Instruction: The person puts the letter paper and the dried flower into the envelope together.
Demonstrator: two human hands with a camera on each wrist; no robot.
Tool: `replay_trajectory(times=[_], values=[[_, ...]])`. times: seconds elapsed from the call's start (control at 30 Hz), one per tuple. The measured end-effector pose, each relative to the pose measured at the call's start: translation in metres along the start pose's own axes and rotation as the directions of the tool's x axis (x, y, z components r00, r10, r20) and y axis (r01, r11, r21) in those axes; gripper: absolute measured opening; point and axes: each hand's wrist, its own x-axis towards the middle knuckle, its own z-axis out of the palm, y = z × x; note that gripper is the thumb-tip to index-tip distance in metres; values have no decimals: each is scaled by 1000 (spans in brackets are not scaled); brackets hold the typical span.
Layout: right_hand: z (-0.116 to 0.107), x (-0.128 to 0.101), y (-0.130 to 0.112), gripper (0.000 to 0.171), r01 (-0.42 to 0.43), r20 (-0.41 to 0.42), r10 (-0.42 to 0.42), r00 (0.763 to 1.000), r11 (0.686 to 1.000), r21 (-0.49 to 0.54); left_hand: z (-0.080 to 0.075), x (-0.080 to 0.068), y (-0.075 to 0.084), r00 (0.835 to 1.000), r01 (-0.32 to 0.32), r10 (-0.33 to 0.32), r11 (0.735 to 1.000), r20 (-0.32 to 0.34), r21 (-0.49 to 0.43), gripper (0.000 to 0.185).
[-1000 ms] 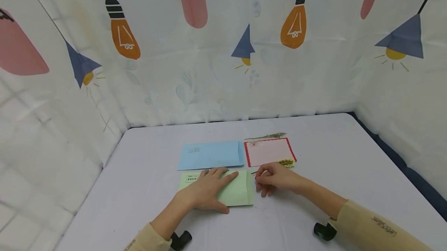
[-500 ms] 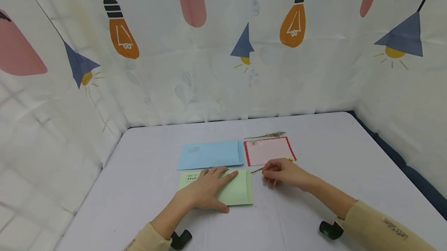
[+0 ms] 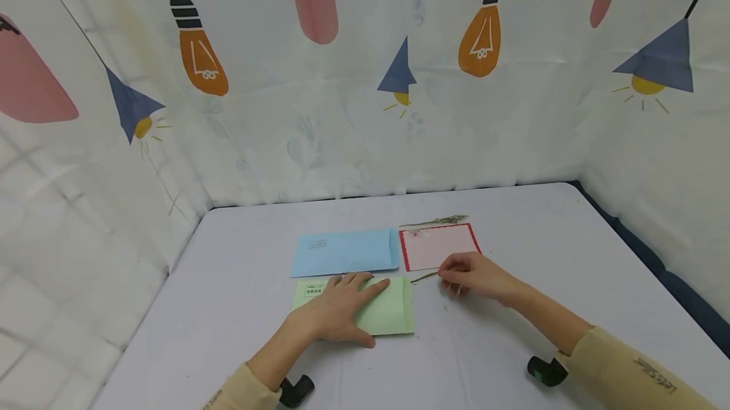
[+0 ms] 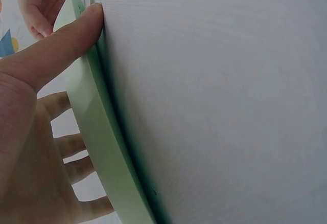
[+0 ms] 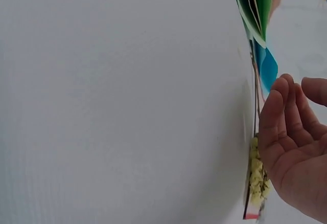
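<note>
My left hand (image 3: pixel 336 312) lies with spread fingers on the green envelope (image 3: pixel 393 308), its thumb near the front edge. In the right wrist view, the mouth of this envelope (image 5: pixel 260 14) gapes, with a thin sheet or card edge inside. My right hand (image 3: pixel 476 278) is just right of it, over a dried flower sprig whose thin stem (image 3: pixel 423 277) points toward the envelope. The sprig's yellow flowers (image 5: pixel 259 175) show beside my right fingers in the right wrist view; a gap shows between thumb and fingers. In the head view this hand hides the flowers.
Behind the green envelope lies a blue envelope (image 3: pixel 342 255). A pink card with a red border (image 3: pixel 436 248) is to its right, partly covered by my right hand. Another dried sprig (image 3: pixel 441 221) lies along the card's far edge. Patterned curtains (image 3: pixel 342 112) surround the table (image 3: pixel 245 283).
My right hand has moved right, away from the green envelope, exposing more of the stem and covering the flowers. The stem's tip stays in place. My left hand has not moved.
</note>
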Motion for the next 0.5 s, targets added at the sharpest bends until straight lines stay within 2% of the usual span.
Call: replay_trajectory(times=[0.27,0.5], values=[[-21,-5,1,24,-12,-83,8,996,999,-47,0,0,0,1000,-1,1,1000,0,-5,102],[-32,-6,8,25,-59,-155,43,987,993,-102,-1,0,0,1000,-1,1,1000,1,-8,102]])
